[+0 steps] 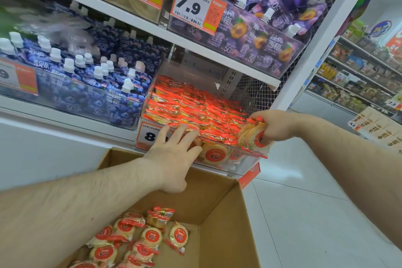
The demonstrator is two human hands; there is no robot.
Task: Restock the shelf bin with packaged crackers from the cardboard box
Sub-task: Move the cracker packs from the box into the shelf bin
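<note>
The left hand (pixel 174 154) is spread wide, fingers straight and fanned, its fingertips lying on the front rim of the bin (pixel 245 160) and touching the front row of packs there. It holds nothing. The right hand (pixel 275 125) is curled tight round a small bunch of crackers (pixel 253 137) at the bin's right front corner; the packs stick out below the fist, tilted, with red wrapper ends hanging over the bin's edge. How many packs are in the bunch is hard to tell, as they overlap and the fingers cover their tops.

The clear bin sits on the lower shelf and is heaped with red-wrapped crackers nearly to its rim. A price tag (pixel 150 135) on its front is partly hidden by the left hand, so only an 8 reads.

Below both forearms stands the open box (pixel 219 200), its near part cut off by the picture's lower edge. More crackers (pixel 139 239) lie loose on its floor toward the left, some covered by the left forearm.

Just left of the bin, blue pouches (pixel 87 85) with white caps fill the next bin. On the shelf above, purple pouches (pixel 261 28) sit behind a 7.9 tag (pixel 193 10). Far shelves at right are blurred.
</note>
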